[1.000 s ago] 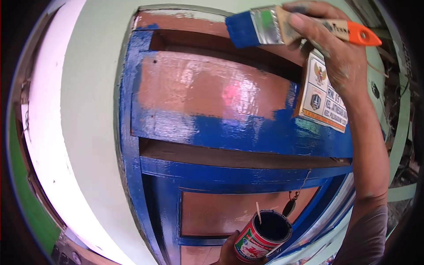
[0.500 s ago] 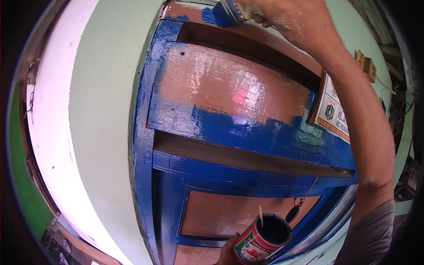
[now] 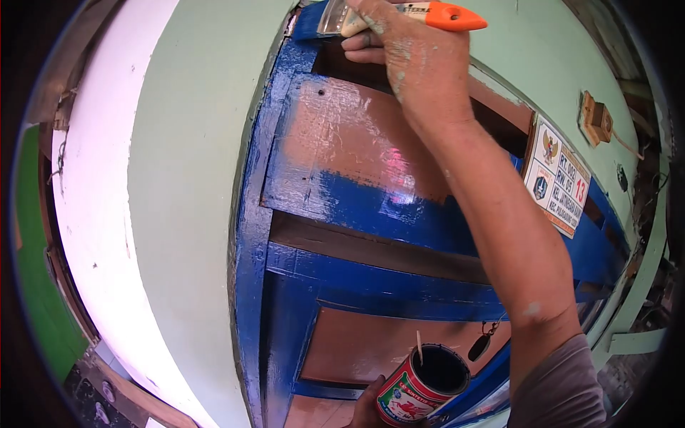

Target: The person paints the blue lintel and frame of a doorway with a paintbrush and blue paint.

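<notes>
My right hand (image 3: 407,53) grips a paintbrush (image 3: 457,17) with an orange-tipped handle. Its blue-loaded bristles press on the top left corner of the wooden frame (image 3: 251,299), which is coated in blue. Low in the view, my left hand (image 3: 367,406) holds a red paint can (image 3: 412,396) from its left side. Dark paint shows inside the can, and a thin stick (image 3: 419,349) pokes out of it. Below the brush, a panel (image 3: 335,132) is brown above and blue along its left and lower parts.
A printed sign (image 3: 559,175) hangs on the frame at right, near my forearm. A wooden block with a socket (image 3: 598,120) is fixed to the green wall (image 3: 514,43). A dark object on a chain (image 3: 479,347) dangles beside the can. Pale wall (image 3: 193,178) borders the frame's left side.
My right hand has moved the brush left to the frame's corner, leaving more blue along the top edge. The arm has shifted left, uncovering the sign. My left hand still holds the can.
</notes>
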`<state>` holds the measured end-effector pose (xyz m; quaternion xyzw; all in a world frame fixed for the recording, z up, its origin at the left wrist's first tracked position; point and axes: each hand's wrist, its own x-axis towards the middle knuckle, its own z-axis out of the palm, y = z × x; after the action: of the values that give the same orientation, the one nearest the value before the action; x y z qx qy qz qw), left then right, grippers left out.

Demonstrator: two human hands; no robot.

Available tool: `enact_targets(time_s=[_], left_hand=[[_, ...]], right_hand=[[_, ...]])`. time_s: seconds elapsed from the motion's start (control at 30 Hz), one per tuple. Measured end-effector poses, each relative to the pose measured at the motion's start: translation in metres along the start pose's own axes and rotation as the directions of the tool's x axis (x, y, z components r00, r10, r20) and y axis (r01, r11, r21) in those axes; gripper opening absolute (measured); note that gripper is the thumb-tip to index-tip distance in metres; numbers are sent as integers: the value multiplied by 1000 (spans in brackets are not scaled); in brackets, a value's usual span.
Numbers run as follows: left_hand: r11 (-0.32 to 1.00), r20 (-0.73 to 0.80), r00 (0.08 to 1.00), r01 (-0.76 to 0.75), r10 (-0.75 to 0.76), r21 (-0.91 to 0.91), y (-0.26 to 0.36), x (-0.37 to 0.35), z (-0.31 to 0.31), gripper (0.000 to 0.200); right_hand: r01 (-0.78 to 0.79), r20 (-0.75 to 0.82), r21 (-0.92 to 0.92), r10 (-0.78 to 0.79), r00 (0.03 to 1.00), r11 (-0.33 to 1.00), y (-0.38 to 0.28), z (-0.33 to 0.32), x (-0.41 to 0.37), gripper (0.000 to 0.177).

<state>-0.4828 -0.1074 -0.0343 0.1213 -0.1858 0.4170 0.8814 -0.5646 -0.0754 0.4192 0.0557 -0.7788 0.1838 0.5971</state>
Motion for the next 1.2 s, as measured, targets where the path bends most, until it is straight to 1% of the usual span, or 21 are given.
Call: enact_targets(time_s=[0.07, 0.1, 0.2, 0.3, 0.4, 0.5, 0.6, 0.7, 0.77, 0.8, 0.87, 0.9, 0.93, 0.97, 1.0, 1.07, 1.1, 1.2], left_hand=[[999, -116, 993, -31, 29, -21, -2, -3, 8, 80], [998, -173, 984, -47, 42, -29, -3, -5, 11, 79], [998, -148, 987, -64, 60, -21, 0, -8, 0, 80], [990, -260, 957, -109, 128, 85, -2, -7, 21, 81], [990, -161, 981, -91, 108, 107, 3, -8, 8, 82], [975, -171, 976, -102, 137, 199, 2, -9, 11, 83], [964, -93, 981, -145, 169, 223, 4, -8, 20, 82], [940, -63, 978, -170, 197, 297, 5, -18, 6, 83], [963, -153, 971, -144, 181, 228, 4, -20, 11, 83], [972, -198, 965, -133, 171, 192, 4, -21, 13, 84], [961, -113, 973, -172, 200, 218, 7, -20, 5, 84], [954, -70, 975, -192, 212, 229, 7, -20, 3, 84], [948, -101, 970, -190, 221, 254, 7, -20, 9, 84], [942, -130, 964, -187, 230, 280, 6, -19, 20, 84], [935, -159, 958, -183, 240, 305, 6, -19, 26, 84], [923, -63, 970, -202, 235, 328, 7, -20, 17, 85], [916, -16, 973, -213, 232, 339, 8, -20, 14, 86], [925, -178, 951, -184, 253, 332, 6, -19, 27, 88]], right_hand=[[-47, -38, -17, 47, 998, 999, 5, 6, -2, 25], [-70, -53, 19, 71, 996, 997, 9, 9, 0, 25], [-43, -57, 40, 45, 997, 998, 16, 10, 0, 27], [-24, -75, 51, 28, 997, 998, 18, 13, 1, 24], [-9, -66, 41, 12, 998, 999, 24, 11, 11, 19], [8, -62, -20, -10, 998, 1000, 11, 8, 6, 16], [53, 22, -121, -50, 998, 991, -4, -5, 3, 18], [92, 4, -256, -95, 996, 962, -25, -13, -9, 21], [224, 9, -521, -257, 966, 823, -35, -8, -27, 25], [329, 83, -578, -348, 934, 747, -34, -10, -28, 28], [520, 227, -656, -514, 827, 547, -33, -12, -32, 33], [672, 410, -607, -557, 722, 423, -28, -33, -19, 32], [800, 575, -523, -572, 585, 293, -18, -45, -9, 31], [827, 598, -561, -670, 440, 42, -5, -42, -6, 30], [821, 631, -571, -637, 443, 6, 2, -42, -8, 27], [809, 691, -584, -565, 451, -68, 4, -35, -20, 21], [820, 716, -564, -553, 426, -99, 4, -30, -25, 19], [800, 754, -566, -518, 405, -199, 6, -18, -30, 13]])
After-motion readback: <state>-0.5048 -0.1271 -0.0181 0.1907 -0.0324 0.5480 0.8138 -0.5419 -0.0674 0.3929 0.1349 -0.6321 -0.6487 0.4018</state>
